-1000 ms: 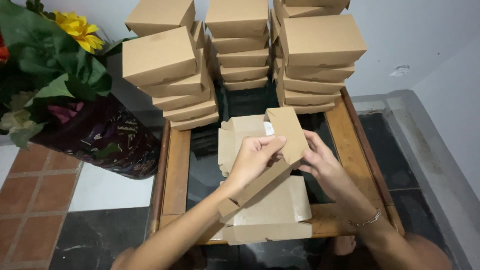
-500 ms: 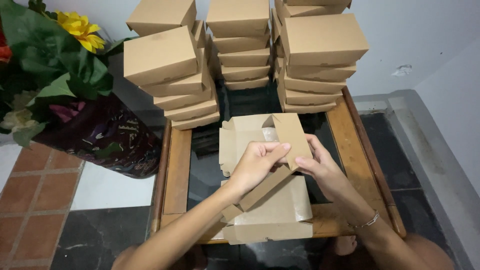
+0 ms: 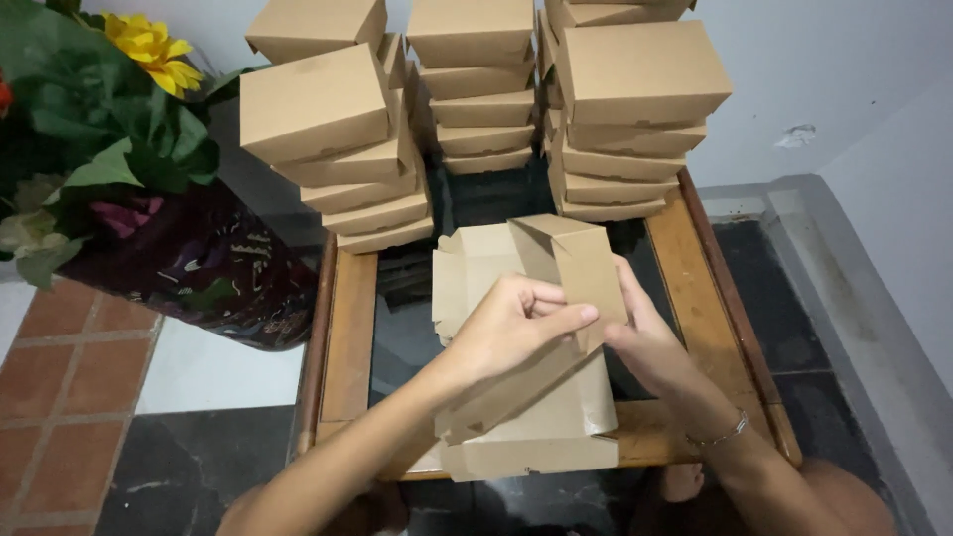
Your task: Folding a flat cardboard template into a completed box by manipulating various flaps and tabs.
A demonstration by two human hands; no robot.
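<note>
Both my hands hold a half-folded brown cardboard box (image 3: 571,260) above the middle of a small table. My left hand (image 3: 508,328) grips it from the left, thumb and fingers pinching a side flap. My right hand (image 3: 645,342) supports its right side, a thin bracelet on the wrist. Under the held box lies a pile of flat, unfolded box blanks (image 3: 536,437) near the table's front edge, with another opened blank (image 3: 472,273) behind it.
Three tall stacks of finished brown boxes (image 3: 635,89) fill the back of the wood-framed, dark glass table (image 3: 349,337). A dark pot with green leaves and a yellow flower (image 3: 149,45) stands at left. Tiled floor surrounds the table.
My hands have turned the box slightly and brought the flap down and inward; the left fingers now pinch closer to the right hand. The stacks have not moved.
</note>
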